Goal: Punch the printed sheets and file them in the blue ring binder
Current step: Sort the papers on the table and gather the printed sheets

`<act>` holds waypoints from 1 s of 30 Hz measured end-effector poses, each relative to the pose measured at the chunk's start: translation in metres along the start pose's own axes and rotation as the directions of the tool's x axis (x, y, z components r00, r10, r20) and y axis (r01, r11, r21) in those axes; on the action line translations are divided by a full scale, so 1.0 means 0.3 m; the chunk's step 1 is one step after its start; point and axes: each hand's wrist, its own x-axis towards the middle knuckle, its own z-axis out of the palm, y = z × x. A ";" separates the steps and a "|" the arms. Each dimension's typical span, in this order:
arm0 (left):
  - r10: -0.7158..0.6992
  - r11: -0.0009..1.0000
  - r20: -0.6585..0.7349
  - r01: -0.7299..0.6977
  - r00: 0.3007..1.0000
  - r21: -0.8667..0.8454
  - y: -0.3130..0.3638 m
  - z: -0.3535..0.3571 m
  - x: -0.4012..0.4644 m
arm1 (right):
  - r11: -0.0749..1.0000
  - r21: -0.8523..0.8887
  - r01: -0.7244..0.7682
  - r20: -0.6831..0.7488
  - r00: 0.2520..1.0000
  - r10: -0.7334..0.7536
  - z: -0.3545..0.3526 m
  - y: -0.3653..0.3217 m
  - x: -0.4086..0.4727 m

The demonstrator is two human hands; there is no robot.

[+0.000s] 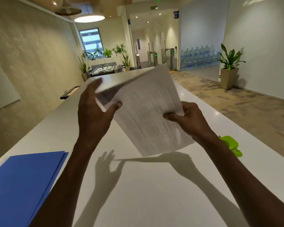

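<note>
The right hand pinches the printed sheets at their 3 o'clock edge, held above the white table. The left hand, fingers spread (blurred), curls its thumb onto the stack's 9 o'clock corner. The blue ring binder lies shut at 8 o'clock; a green hole punch sits at 4 o'clock.

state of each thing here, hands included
printed sheets: held in the air above the table, tilted, blurred
left hand: thumb on the sheets' left edge
right hand: pinches the sheets' right edge
blue ring binder: closed, flat on the table
green punch: on the table, untouched
</note>
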 end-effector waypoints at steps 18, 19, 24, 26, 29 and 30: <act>-0.567 0.638 0.386 0.685 0.727 -0.353 -0.098 0.258 -0.395 | 0.928 0.140 -0.345 -0.038 0.935 0.354 0.151 0.292 -0.182; -0.571 0.637 0.381 0.685 0.728 -0.355 -0.098 0.260 -0.397 | 0.929 0.128 -0.348 -0.044 0.933 0.356 0.148 0.291 -0.182; -0.554 0.611 0.414 0.691 0.722 -0.387 -0.094 0.260 -0.383 | 0.939 0.128 -0.320 -0.046 0.944 0.327 0.123 0.266 -0.164; -0.562 0.613 0.441 0.710 0.700 -0.345 -0.099 0.274 -0.411 | 0.925 0.110 -0.364 -0.038 0.928 0.370 0.135 0.303 -0.189; -0.578 0.635 0.446 0.720 0.683 -0.279 -0.105 0.292 -0.446 | 0.907 0.055 -0.417 -0.046 0.907 0.419 0.153 0.355 -0.224; -0.573 0.659 0.439 0.708 0.692 -0.255 -0.103 0.292 -0.439 | 0.907 0.054 -0.418 -0.052 0.906 0.420 0.153 0.357 -0.223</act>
